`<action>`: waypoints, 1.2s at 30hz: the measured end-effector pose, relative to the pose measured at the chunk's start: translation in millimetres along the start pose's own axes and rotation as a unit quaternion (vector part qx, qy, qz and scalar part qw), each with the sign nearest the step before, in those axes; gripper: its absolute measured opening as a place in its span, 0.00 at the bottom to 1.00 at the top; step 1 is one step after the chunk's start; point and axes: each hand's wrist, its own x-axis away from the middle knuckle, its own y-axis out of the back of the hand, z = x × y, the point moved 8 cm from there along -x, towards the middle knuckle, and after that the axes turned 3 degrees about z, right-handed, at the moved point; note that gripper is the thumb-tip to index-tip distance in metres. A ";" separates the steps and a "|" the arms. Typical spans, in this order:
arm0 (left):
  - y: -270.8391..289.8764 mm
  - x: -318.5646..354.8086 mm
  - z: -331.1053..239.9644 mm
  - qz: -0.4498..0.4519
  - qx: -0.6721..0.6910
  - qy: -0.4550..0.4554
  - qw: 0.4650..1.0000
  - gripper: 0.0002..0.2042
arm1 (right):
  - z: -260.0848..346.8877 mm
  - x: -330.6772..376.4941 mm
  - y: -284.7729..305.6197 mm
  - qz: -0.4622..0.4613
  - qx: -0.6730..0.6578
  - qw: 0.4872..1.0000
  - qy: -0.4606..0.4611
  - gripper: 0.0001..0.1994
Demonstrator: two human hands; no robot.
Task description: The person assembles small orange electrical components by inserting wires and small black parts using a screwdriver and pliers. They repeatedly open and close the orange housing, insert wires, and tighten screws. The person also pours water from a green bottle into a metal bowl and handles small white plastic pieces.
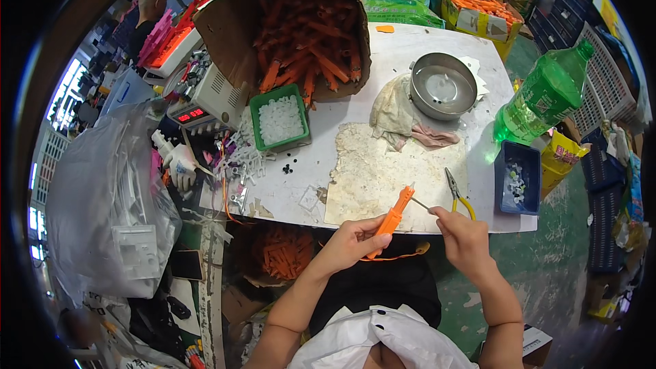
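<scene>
A worker seated at a cluttered white surface (410,48) grips an orange plastic tool body (394,215) in the left hand (352,242), tilted with its tip up and away, just over the near edge of the surface. The right hand (463,239) pinches a thin metal pin (421,203) between thumb and fingertips, its point meeting the orange piece's upper end, apparently so the part stays steady while the pin is lined up. Yellow-handled pliers (456,191) lie just beside the right hand on a worn, stained mat (383,171), within easy reach. Farther back, a torn cardboard box (301,20) spills matching orange parts beside a green tray of small white pieces (280,119), with a metal bowl (443,85) on a rag (396,116), a green bottle (547,96) and a blue tray (517,178) to the right.
</scene>
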 end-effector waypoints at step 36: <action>5.9 -10.0 -7.5 -0.066 -0.013 -0.058 0.996 0.23 | -11.1 16.8 -25.7 0.153 -0.284 0.926 -0.197 0.09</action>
